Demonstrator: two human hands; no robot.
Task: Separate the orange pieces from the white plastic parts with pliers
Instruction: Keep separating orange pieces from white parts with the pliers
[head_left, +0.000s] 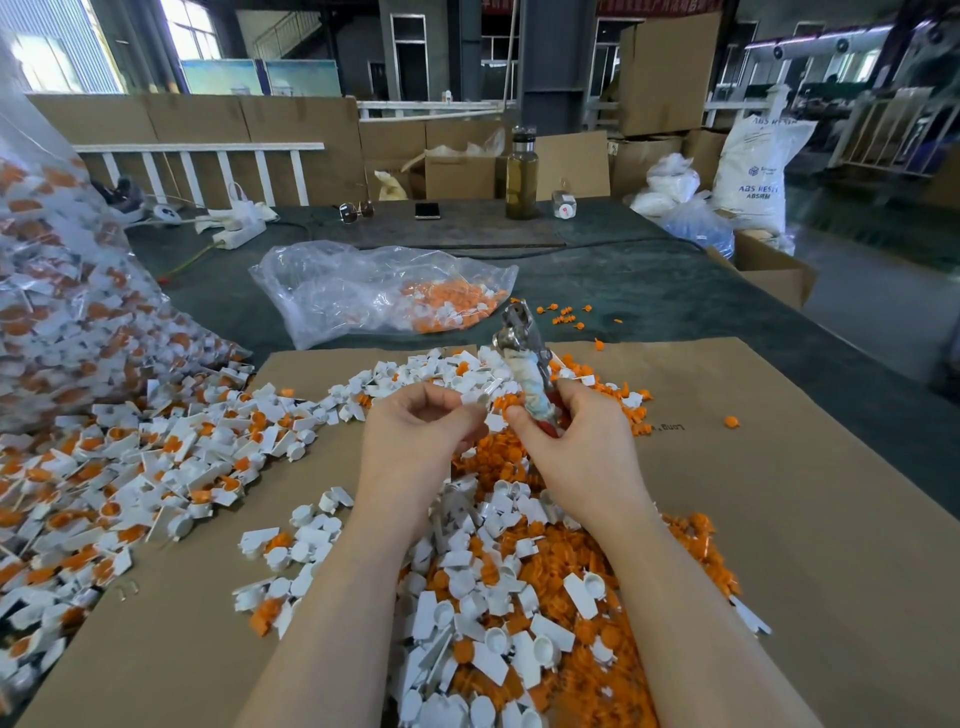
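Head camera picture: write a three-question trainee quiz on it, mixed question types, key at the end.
1. True or false: the right hand grips the pliers with the metal head pointing away from the person.
2. What does the left hand pinch? A) a white plastic part B) a phone C) a bottle
3. Fill in: the sorted pieces lie on a sheet of ____ spread over the dark table.

Key
1. True.
2. A: a white plastic part sits between the fingertips.
3. Cardboard.

Head-worn view, downward, close over cardboard (779, 519)
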